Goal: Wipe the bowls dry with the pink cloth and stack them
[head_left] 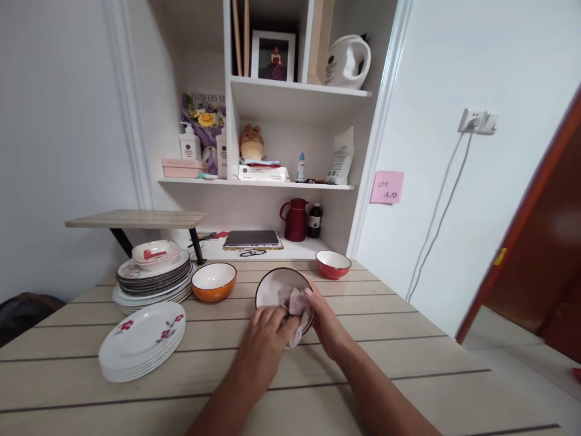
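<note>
On the pale plank table (431, 351) with dark seams, a round bowl with a white inside and a thin dark rim (271, 289) sat tilted in front of the person; whether its base touched the wood could not be told. The right hand (324, 318) grasped its right side, thumb at the rim. The left hand (267, 330) clutched a crumpled greyish-pink cloth (298, 304) against the bowl's inside, some of the fabric hanging over the near edge. To the left stood an orange round bowl with a white inside (213, 292), beyond a stack of white round plates with red flowers (141, 333); farther back on the right stood a red round bowl (333, 266).
</note>
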A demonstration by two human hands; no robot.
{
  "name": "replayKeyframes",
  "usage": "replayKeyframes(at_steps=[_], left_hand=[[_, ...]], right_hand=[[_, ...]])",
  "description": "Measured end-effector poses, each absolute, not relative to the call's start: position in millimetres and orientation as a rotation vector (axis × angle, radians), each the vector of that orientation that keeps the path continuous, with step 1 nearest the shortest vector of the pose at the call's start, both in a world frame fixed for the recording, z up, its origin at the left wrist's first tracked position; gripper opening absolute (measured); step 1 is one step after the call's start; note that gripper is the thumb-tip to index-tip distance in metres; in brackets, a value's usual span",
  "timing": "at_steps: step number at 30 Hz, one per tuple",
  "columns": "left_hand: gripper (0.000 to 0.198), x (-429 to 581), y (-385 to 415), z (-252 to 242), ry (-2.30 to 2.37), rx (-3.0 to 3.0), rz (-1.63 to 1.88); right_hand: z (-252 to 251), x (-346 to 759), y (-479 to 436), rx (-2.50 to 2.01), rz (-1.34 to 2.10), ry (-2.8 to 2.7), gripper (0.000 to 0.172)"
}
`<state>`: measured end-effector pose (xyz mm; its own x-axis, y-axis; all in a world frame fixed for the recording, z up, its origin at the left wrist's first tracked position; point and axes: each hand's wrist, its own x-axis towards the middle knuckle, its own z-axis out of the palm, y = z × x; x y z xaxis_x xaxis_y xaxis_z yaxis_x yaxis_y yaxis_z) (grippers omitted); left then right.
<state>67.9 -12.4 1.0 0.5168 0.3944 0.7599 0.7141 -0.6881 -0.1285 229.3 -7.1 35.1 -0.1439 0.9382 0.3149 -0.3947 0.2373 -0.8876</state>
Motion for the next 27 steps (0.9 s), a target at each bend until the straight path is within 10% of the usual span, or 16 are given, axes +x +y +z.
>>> replayKeyframes(at_steps=[19,27], left_hand=[[0.022,70,-17,-2,-1.092,-2.052,-1.159],[0.029,74,-20,-4,-1.011,-2.143,-1.099]], right_hand=[[31,209,-20,-0.368,1.554,-1.225,0.088],[18,205,-8,-0.519,1.354,-1.191,0.063]])
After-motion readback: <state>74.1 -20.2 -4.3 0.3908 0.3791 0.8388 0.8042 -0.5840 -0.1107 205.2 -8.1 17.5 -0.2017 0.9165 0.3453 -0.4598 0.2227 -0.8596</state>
